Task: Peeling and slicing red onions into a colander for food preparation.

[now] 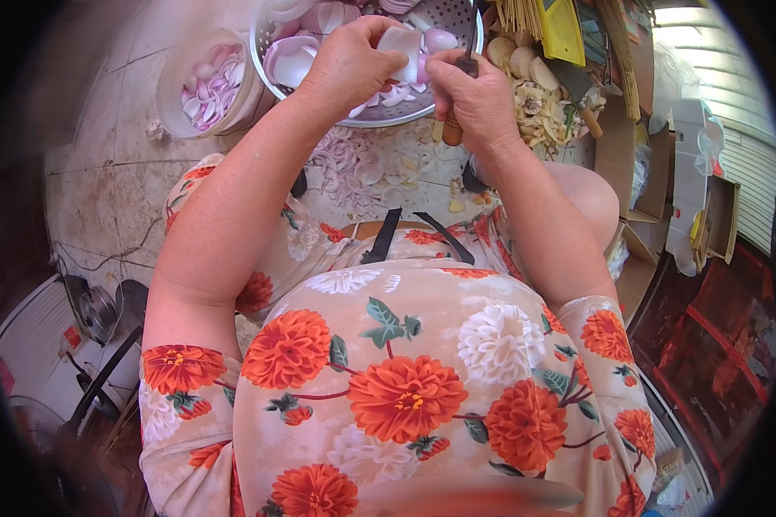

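Note:
My left hand [352, 64] grips a pale piece of red onion [402, 48] between thumb and fingers, over a perforated metal colander [388, 120]. In my right hand [482, 97] is a knife with a wooden handle [452, 129]; its narrow dark blade points away from me, up to the top edge of the view. The right thumb tip is close beside the onion piece. Purple and white onion pieces [294, 59] lie in the colander, some halved or layered, others cut small. Part of the colander's far side is out of view.
Left of the colander stands a whitish plastic bucket [168, 119] holding cut onion. Onion scraps [346, 161] litter the tiled floor between my feet. On the right lie pale vegetable peelings [540, 113], a yellow plastic tool [562, 35], a wooden-handled blade [592, 121] and cardboard boxes [653, 174].

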